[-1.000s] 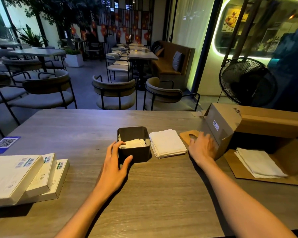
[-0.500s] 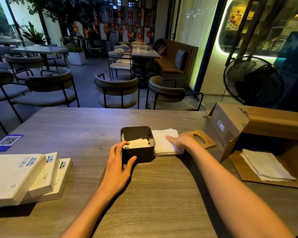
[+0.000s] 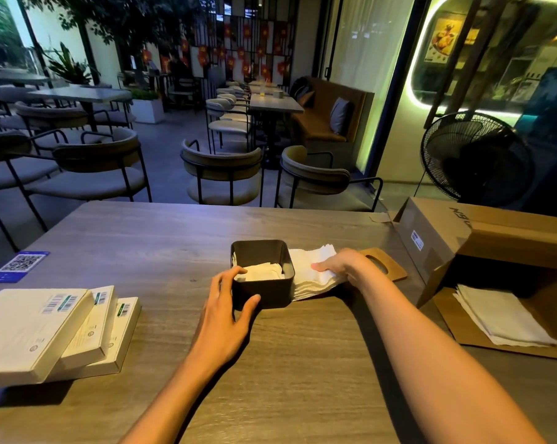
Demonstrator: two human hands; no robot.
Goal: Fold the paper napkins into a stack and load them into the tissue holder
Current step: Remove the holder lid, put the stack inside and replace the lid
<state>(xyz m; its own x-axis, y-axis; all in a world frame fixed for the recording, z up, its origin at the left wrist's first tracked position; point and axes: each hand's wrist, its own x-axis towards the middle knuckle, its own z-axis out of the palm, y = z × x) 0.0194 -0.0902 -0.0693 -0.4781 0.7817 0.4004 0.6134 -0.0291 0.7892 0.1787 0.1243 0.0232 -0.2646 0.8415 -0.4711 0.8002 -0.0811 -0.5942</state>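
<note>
**Napkin loading, table view**

Lower left: three white boxes (image 3: 39, 328), overlapped, on the table (image 3: 302, 363). Centre: left hand (image 3: 227, 310) cupping the near corner of the dark holder (image 3: 264, 283), fingers and thumb curled against its walls; folded napkins (image 3: 262, 272) inside. Just right, touching the holder: napkin stack (image 3: 312, 277), right hand (image 3: 341, 264) gripping it, its near edge lifted. Behind: wooden lid (image 3: 389, 267). Right: open carton (image 3: 456, 238), more napkins (image 3: 501, 318) on its flap. Far: chairs (image 3: 222, 174), fan (image 3: 476, 155)

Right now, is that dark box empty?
No. The dark box is open-topped and partly filled: pale napkins lie inside, well below its rim.
</note>
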